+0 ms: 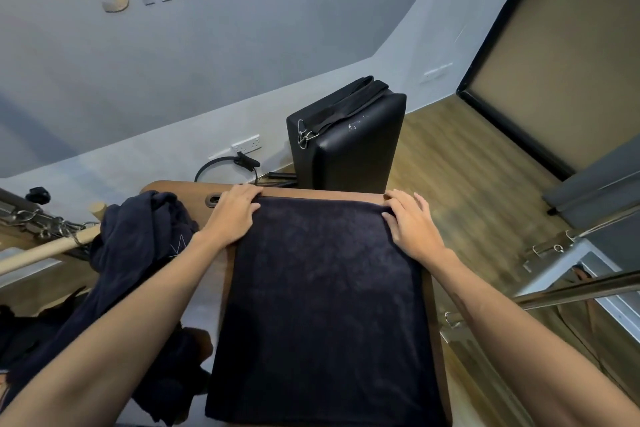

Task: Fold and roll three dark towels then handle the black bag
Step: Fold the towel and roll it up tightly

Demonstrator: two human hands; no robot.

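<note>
Nearest the camera: a dark towel lies flat, folded to a long strip, on a brown wooden table. It covers almost the full width of the top; only thin wood margins show at the sides and the far edge. Laid lengthwise this way, it looks ready to be rolled from one end.

Both forearms reach forward over the strip. Left hand rests on the far left corner, fingers lightly bent and lying on the cloth. Right hand is on the far right corner, fingers spread, fingertips at the far hem. The hands are well apart, one per corner, pressing rather than grasping; whether any fingertip is tucked under the hem cannot be told. Judgement: they are squaring or flattening the far edge, or about to start the roll there.

Left of the table: a heap of unfolded dark towels, crumpled, partly hanging off the edge, kept within reach for the next rounds. No rolled towel is visible, so the task seems early.

Beyond the far edge: the black bag stands upright on the floor, a strap with metal clips draped over its top. It is untouched.

Far wall: raised metal letters read "STATION"; anything further left is cut off. A white socket sits low on the wall.
</note>
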